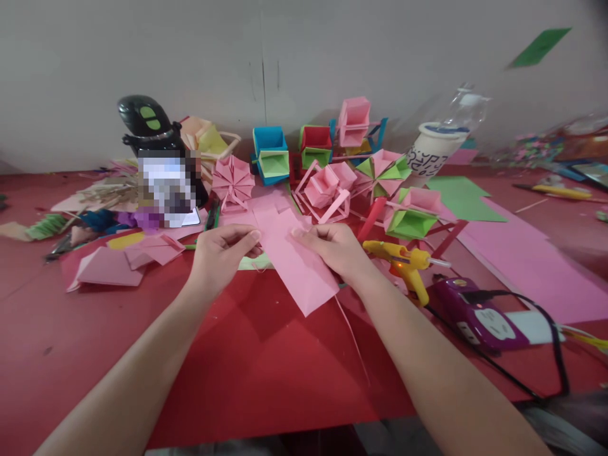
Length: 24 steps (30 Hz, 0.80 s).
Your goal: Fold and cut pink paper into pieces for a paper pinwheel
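Observation:
A folded pink paper sheet [294, 259] hangs over the red table [247, 361], held between both hands. My left hand [221, 253] pinches its upper left edge with fingers closed. My right hand [332, 247] grips the upper right edge, thumb on top. The paper's lower corner points toward me. A thin pink strip trails down from it.
Folded paper boxes and pinwheels [327, 183] in pink, green, blue and red crowd the table's back. A yellow glue gun [403, 263] lies right of my hands, beside a purple power strip [479, 313] with black cables. A black kettle [147, 123] stands back left. Pink and green sheets [522, 253] lie right.

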{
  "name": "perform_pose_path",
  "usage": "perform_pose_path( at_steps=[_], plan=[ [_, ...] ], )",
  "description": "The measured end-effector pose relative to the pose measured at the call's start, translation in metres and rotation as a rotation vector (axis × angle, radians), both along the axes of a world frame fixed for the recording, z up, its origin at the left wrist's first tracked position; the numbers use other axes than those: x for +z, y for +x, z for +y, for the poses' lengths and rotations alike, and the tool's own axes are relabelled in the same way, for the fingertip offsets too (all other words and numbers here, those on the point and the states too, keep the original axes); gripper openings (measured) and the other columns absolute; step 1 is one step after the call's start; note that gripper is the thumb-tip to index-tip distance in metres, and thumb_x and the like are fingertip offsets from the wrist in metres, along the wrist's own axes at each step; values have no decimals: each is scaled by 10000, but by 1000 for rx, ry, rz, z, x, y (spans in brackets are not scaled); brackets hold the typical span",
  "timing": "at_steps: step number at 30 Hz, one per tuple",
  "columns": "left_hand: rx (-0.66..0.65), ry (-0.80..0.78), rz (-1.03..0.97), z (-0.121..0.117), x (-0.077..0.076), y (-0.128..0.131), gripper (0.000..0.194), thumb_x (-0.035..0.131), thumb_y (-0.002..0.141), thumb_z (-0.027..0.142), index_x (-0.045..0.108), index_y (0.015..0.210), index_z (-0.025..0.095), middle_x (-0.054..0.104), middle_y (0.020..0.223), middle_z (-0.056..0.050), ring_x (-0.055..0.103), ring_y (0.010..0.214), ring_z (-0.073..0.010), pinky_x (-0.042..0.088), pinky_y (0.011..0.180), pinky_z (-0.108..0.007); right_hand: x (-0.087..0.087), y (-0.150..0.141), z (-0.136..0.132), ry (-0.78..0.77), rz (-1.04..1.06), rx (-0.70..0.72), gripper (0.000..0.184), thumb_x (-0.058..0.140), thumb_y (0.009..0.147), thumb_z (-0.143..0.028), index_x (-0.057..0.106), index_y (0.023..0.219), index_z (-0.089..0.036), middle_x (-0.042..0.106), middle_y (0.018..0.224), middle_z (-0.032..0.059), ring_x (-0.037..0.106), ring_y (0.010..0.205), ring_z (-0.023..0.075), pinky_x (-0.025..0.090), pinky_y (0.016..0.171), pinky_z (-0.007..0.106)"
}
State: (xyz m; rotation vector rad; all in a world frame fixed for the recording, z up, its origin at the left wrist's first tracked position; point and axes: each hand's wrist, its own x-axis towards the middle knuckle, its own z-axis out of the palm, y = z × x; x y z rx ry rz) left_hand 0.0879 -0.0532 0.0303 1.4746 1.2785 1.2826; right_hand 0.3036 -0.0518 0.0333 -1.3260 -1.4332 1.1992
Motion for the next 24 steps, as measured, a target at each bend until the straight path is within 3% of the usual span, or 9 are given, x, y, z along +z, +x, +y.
perform_pose_path(
  at_steps=[6,12,17,24],
  plan=[
    [22,17,-35,2,-3,-3,122,740,792,297,756,812,178,702,637,5,676,607,-137,591,647,-247,0,1,1,51,-33,102,422,678,821,-556,564,668,-180,383,570,-65,304,499,71,247,482,248],
    [56,49,-61,2,-3,-4,127,748,791,306,763,816,183,705,657,4,685,623,-139,603,663,-256,-3,2,3,121,-130,39,521,647,844,-575,429,577,-185,365,575,-52,328,537,80,248,505,253],
    [71,53,-74,7,-7,-8,155,752,786,330,766,828,182,704,669,-3,683,630,-139,608,675,-266,-7,3,5,136,-124,134,423,598,889,-552,542,696,-181,396,612,-49,349,557,91,260,517,254],
    [89,47,-127,11,-9,-11,173,768,775,327,769,849,171,700,665,-1,672,618,-131,606,667,-263,-8,5,7,177,-211,64,523,573,896,-573,393,584,-194,328,589,-57,303,558,89,247,536,270]
  ],
)
